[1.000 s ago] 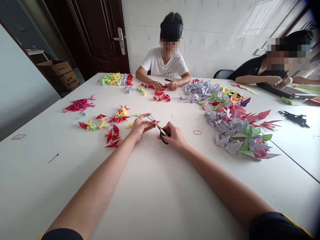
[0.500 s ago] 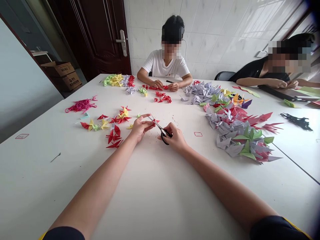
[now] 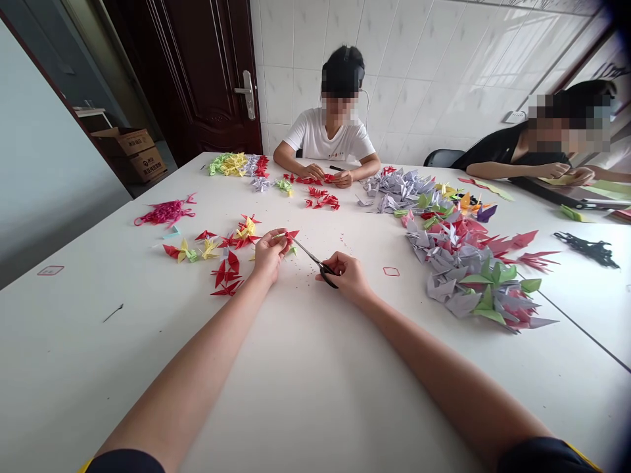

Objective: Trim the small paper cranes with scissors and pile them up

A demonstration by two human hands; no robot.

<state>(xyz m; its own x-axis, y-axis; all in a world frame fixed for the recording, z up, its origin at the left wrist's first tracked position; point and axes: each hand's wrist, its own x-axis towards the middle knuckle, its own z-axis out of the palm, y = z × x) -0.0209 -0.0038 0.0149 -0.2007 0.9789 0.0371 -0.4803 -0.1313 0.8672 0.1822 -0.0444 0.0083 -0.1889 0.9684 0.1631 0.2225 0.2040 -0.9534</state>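
The left hand point(image 3: 270, 253) holds a small red folded-paper piece point(image 3: 292, 234) in a narrow pinch at its fingertips, out in the middle of the long white desk point(image 3: 148, 368). The right hand point(image 3: 348, 277) has a closed grip on a pair of black-handled steel scissors point(image 3: 325, 270). Their long axis runs diagonally from that hand up and to the left, with the narrow blades pointing straight at the red piece. The tips end just beside it, though whether they touch it is too fine to tell. The left hand is nearer, since the piece sits in its fingers and the right hand reaches it only through the blades. Tiny red paper specks point(image 3: 315, 279) dot the desk between the 2 hands.

Toward the desk's left edge lie loose red and yellow paper cranes point(image 3: 227, 257) and a magenta paper-crane string point(image 3: 165, 212). Toward the right edge is a big heap of lilac-grey paper cranes point(image 3: 456, 282) mixed with green and red ones. At the far edge, a co-worker in a white T-shirt point(image 3: 330, 139) works over small red paper cranes point(image 3: 320, 197).
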